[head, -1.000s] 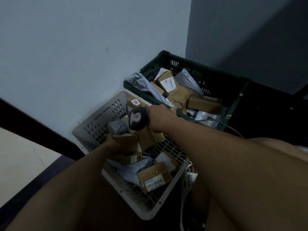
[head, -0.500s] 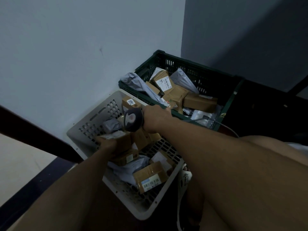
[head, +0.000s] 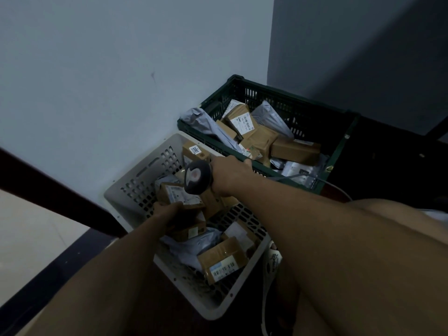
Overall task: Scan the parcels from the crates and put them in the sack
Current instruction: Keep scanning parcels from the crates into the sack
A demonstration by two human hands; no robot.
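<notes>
Two hands busy over the pale perforated plastic crate (head: 135, 187): left hand (head: 169, 212) grips a small brown cardboard parcel (head: 178, 196) above it, right hand (head: 229, 175) clutches the grey handheld scanner (head: 197, 177) just over that. I'd tilt the label flat toward the scanner.

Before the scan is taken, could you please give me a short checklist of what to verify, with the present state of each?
1. Left hand has a grip on the cardboard parcel over the white crate: ok.
2. Right hand holds the scanner: ok.
3. Parcel's label faces up toward the scanner: ok.
4. Scanner head sits right above that label: ok.
5. Barcode readable or beam on it: cannot tell, the picture is too dim.
6. Sack ready to take the parcel: cannot tell, not clearly in view.
</notes>
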